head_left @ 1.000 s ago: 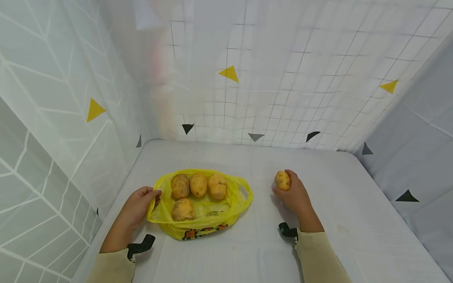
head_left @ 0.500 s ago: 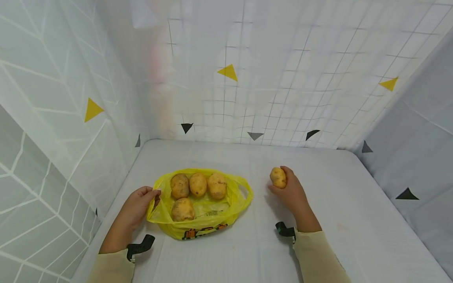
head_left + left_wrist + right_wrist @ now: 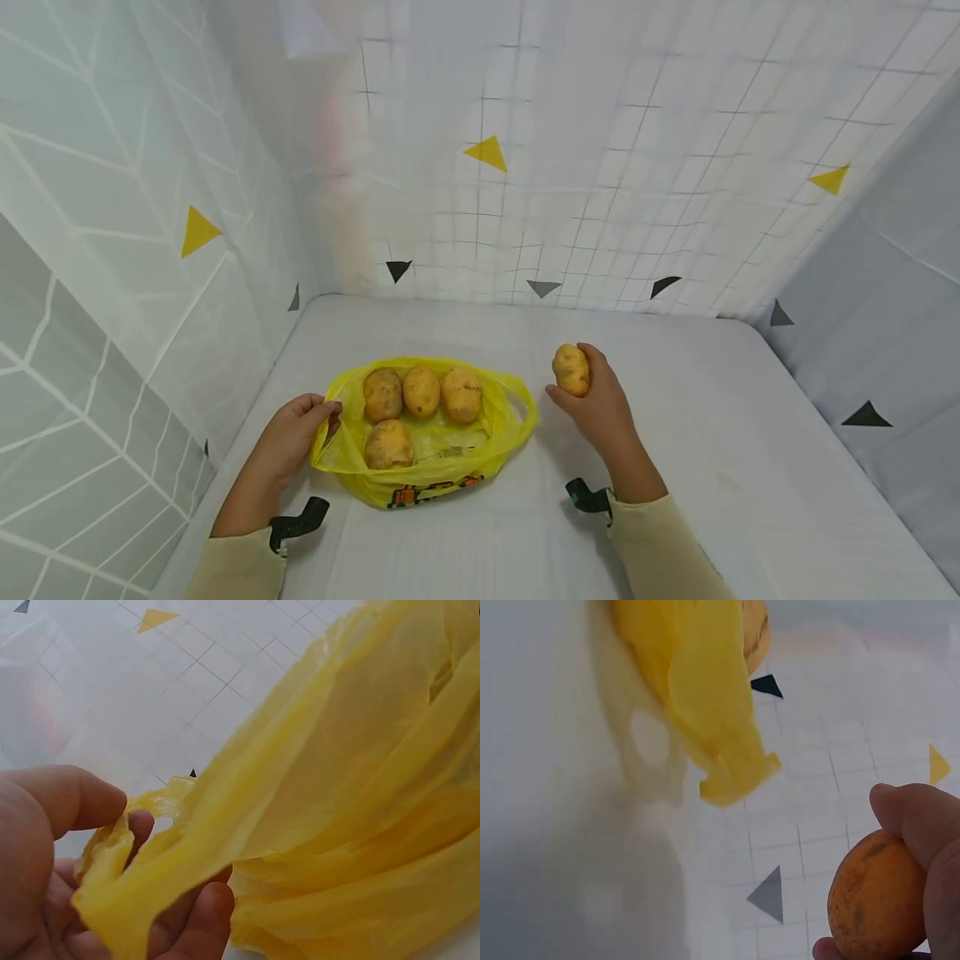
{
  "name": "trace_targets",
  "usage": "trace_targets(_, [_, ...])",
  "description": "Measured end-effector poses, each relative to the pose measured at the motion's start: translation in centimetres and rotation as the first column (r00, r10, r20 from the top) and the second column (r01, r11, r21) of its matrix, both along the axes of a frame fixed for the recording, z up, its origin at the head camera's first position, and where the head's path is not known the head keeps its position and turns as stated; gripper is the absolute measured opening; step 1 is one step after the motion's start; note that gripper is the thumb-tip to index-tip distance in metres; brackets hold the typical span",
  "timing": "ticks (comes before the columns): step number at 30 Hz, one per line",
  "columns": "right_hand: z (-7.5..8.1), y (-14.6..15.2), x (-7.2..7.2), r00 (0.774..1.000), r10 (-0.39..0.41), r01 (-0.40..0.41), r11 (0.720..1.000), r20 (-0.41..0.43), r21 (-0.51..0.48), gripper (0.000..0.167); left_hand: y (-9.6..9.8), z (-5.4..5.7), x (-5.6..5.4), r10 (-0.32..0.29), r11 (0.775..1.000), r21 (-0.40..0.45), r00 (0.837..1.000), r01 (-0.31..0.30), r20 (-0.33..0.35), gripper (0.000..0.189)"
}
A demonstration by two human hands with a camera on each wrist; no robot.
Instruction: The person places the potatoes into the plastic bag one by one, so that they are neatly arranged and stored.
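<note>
A yellow plastic bag [image 3: 450, 479] lies spread open on the table, with several potatoes such as this brown-skinned potato [image 3: 388, 445] inside it. My left hand [image 3: 294, 433] pinches the bag's left edge between thumb and fingers; the left wrist view shows the crumpled yellow plastic [image 3: 247, 802] running away from that grip. To the right of the bag, my right hand [image 3: 600, 408] holds a single potato [image 3: 572, 370] between thumb and fingers, apart from the bag. The right wrist view shows that held potato [image 3: 877, 900] at lower right and the bag's handle end [image 3: 727, 761] above it.
A white-covered table [image 3: 465, 550] carries everything. Behind it hangs a white sheet with a grid [image 3: 592, 167] and coloured triangles; a grey patterned sheet [image 3: 97, 333] stands at the left, and a plain grey one [image 3: 885, 292] at the right.
My right hand has moved left and slightly away from me, bringing the potato closer to the bag. The left hand and the bag stay in place.
</note>
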State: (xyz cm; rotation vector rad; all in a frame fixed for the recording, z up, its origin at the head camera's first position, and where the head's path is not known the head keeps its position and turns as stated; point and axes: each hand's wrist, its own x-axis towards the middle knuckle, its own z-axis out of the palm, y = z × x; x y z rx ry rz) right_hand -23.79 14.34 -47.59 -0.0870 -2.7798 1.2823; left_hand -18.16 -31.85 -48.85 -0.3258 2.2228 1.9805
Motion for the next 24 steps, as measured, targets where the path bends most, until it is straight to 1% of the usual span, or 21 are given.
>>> trace_targets(4, [0.3, -1.1, 0.3, 1.0, 0.017, -0.017, 1.0, -0.009, -0.006, 0.094, 0.1, 0.0, 0.1, -0.003, 1.0, 0.0, 1.0, 0.003, 0.006, 0.032])
trace_targets(7, [0.5, -2.0, 0.4, 0.999, 0.04, -0.04, 0.999, -0.008, -0.017, 0.093, 0.1, 0.1, 0.2, 0.007, 1.0, -0.005, 1.0, -0.007, 0.012, 0.031])
trace_targets(12, [1.0, -3.5, 0.3, 0.998, 0.067, -0.067, 0.997, -0.006, -0.037, 0.094, -0.1, -0.1, 0.2, 0.01, 1.0, 0.0, 1.0, -0.01, 0.001, 0.031])
trace_targets(17, [1.7, -4.7, 0.2, 0.996, 0.088, -0.088, 0.996, -0.012, -0.033, 0.092, -0.2, -0.2, 0.1, -0.005, 1.0, 0.003, 1.0, 0.005, -0.017, 0.031])
trace_targets(24, [2.5, -6.3, 0.1, 0.993, 0.118, -0.118, 0.992, -0.007, -0.033, 0.092, -0.1, 0.0, -0.2, 0.004, 1.0, -0.004, 1.0, -0.004, -0.007, 0.032])
